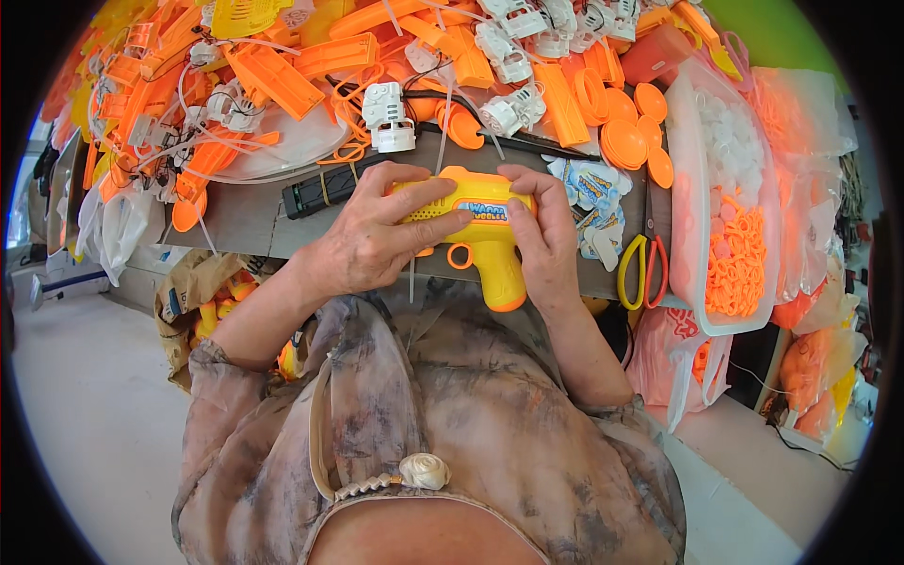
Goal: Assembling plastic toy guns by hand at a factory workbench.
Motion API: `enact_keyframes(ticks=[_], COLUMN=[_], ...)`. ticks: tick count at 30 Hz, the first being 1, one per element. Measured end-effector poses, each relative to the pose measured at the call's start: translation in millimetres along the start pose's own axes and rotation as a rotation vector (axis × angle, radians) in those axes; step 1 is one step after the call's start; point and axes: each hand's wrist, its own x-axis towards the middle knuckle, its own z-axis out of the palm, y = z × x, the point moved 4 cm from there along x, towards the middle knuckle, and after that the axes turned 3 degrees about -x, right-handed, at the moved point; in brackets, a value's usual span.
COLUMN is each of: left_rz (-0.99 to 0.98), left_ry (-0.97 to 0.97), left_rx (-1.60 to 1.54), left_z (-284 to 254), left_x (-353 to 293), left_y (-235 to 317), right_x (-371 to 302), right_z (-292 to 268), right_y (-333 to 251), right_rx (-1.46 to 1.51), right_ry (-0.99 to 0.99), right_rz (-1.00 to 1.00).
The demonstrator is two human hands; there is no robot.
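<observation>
A yellow toy bubble gun [497, 266] with an orange trigger ring and a blue label is held at the table's front edge, its grip pointing down toward me. My left hand [372, 226] is closed around its front end, thumb and fingers on the near side and top. The rear end sits in my right hand [546, 226], whose thumb presses beside the label. Beyond the toy lie a white motor unit [389, 118] and a dark bar-shaped tool [330, 188] with a band round it. Blue-and-white stickers [591, 202] lie just right of my right hand.
Orange plastic parts [273, 80], tubes and white motor units heap across the back. Scissors [642, 268] with yellow and red handles lie at right, beside a clear bin [725, 325] of orange rings. Orange discs [623, 141] lie behind them. A paper bag [179, 311] of toys stands below left.
</observation>
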Motion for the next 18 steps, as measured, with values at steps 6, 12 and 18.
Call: enact_keyframes(ticks=[6, 12, 18], left_rz=[0.014, -0.254, -0.078], left_ry=[-0.004, -0.138, 0.212], left_rx=[0.014, -0.083, 0.016], left_z=[-5, -8, -26], left_x=[6, 14, 2], left_y=[5, -6, 25], right_x=[-10, -8, -11], right_z=[5, -6, -4], right_y=[-4, -6, -49], right_rx=[-0.311, -0.192, -0.104], right_ry=[0.069, 0.002, -0.272], right_rz=[-0.171, -0.091, 0.036])
